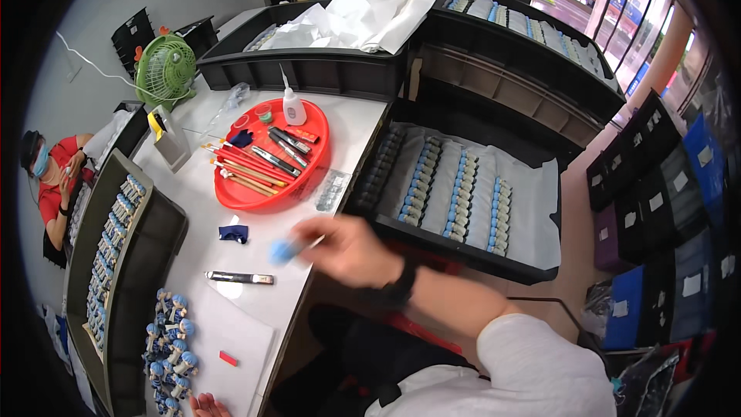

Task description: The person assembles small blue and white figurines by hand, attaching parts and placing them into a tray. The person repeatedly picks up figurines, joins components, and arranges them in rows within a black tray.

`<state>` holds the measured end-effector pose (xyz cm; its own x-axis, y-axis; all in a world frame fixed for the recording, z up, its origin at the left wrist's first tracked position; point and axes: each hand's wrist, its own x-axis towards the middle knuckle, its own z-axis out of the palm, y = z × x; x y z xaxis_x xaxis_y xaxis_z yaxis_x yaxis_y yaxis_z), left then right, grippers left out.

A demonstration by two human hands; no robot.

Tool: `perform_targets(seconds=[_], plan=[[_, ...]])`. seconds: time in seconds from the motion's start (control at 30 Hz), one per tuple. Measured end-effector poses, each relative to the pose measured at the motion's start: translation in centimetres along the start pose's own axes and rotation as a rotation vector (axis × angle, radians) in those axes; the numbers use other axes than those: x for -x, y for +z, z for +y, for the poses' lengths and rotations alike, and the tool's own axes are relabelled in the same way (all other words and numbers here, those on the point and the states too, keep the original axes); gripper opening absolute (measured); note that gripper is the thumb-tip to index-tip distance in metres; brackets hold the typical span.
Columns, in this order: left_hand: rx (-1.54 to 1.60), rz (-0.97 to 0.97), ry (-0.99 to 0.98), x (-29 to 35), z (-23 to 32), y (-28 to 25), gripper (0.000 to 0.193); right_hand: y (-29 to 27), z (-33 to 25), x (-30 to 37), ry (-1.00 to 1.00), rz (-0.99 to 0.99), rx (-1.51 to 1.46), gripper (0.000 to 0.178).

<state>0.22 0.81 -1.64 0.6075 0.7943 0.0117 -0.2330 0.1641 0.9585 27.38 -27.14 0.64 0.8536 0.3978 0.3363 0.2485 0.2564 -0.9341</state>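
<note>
My right hand [351, 251], a dark band at its wrist, is closed over the table's right edge. It holds a small light-blue figurine [284, 251], smeared by motion; its blue matches the figurines' heads on the table. Only the fingers of my left hand [210, 405] show at the lower edge, apart and with nothing visible in them. Beside them stands a cluster of blue-headed figurines [171, 347]. A small red block [228, 358] lies on a white sheet [239, 332]. Farther up are a black-and-silver pen-shaped tool [239, 278] and a folded dark-blue cloth [234, 233].
A red basin [320, 177] holds brushes, markers and a white squeeze bottle [293, 108]. Black trays of figurines [463, 193] stand at right, another tray [116, 255] at left. A green fan [166, 68] stands at the back. Another person [62, 177] sits far left.
</note>
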Motion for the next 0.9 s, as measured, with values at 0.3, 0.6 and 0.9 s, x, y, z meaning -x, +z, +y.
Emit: perform_targets(seconds=[0.3, 0.6, 0.9], plan=[[-0.163, 0.015, 0.056, -0.4, -0.1, 0.3, 0.034, -40.3, 9.2, 8.3, 0.168, 0.78, 1.001, 0.027], [-0.242, 0.058, 0.106, -0.2, 0.0, 0.9, 0.036, -51.1, 13.3, 15.8, 0.685, 0.879, 1.436, 0.02], [-0.181, -0.065, 0.095, -0.7, -0.1, 0.5, 0.033, -52.3, 17.2, 15.1, 0.657, 0.821, 1.44, 0.017]])
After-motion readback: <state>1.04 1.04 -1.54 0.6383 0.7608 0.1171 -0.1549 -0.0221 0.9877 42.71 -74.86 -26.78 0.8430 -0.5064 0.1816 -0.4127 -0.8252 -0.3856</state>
